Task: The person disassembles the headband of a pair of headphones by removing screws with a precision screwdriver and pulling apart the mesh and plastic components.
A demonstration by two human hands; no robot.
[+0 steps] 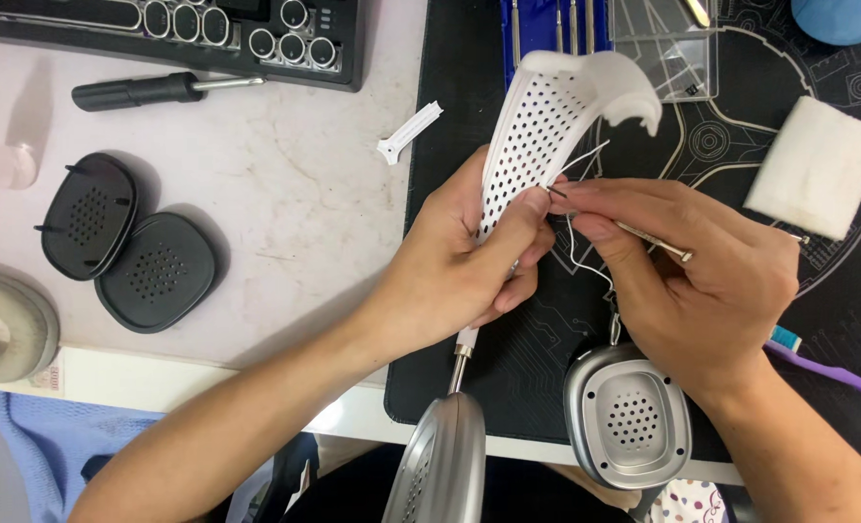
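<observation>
The white perforated headband canopy (537,126) of a silver headphone set is held up above the black work mat (508,358), near the desk's front edge. The left hand (459,261) is closed around the band's lower end, thumb pressed on the perforated face. The right hand (692,281) is pinched shut on a thin metal pick (643,235), its tip set at the band's edge where thin white wires (577,242) emerge.

The canopy is judged light, soft and flexible; the mesh is likely to deform or tear under point pressure. The wires are judged fragile. Hold is best taken at the stiffer frame edge, not the mesh. The two silver ear cups (629,416) hang past the front edge, so their weight is judged to pull on the band. Two black inner covers (125,242) lie at the desk's left side.
</observation>
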